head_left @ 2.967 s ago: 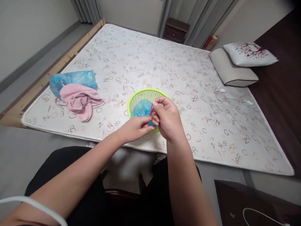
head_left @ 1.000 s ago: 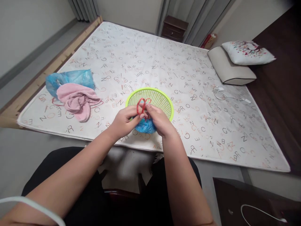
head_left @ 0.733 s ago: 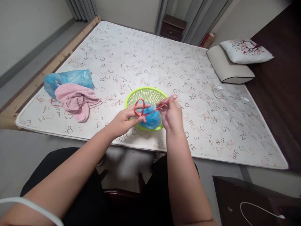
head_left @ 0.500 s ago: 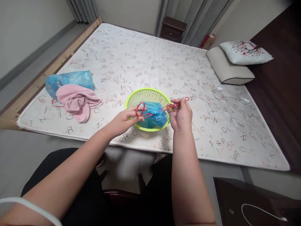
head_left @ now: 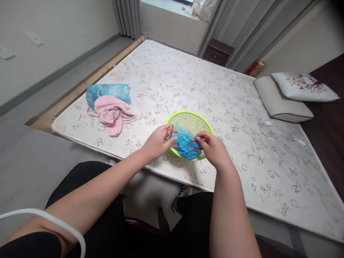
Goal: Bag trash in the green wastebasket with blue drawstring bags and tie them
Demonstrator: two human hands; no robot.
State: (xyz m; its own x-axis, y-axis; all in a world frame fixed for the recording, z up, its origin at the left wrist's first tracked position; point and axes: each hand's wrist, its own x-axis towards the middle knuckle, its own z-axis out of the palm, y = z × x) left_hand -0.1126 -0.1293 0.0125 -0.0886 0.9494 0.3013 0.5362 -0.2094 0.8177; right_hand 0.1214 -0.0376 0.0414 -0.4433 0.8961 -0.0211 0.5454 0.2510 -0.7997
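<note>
1. holding a red loop (head_left: 168, 129) over the fingers of the left hand (head_left: 161, 140), thumb slightly apart.
2. pinching red string (head_left: 194, 143) in the right hand (head_left: 213, 146).
3. with a crumpled blue bag (head_left: 185, 144) between both hands, inside a green basket (head_left: 188, 113) by the near edge of the mattress (head_left: 166, 68).
4. with a pink cloth (head_left: 114, 114), partly over another blue bag (head_left: 116, 91), toward the near left corner.

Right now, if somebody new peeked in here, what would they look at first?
Probably the bright lime-green basket near the front edge of the letter-print mattress, with a crumpled blue bag in it and red strings at the left hand and right hand. Next might be the pink cloth on the left, lying partly over another blue bag. Then the tree-print pillow, far over on the right.
</note>
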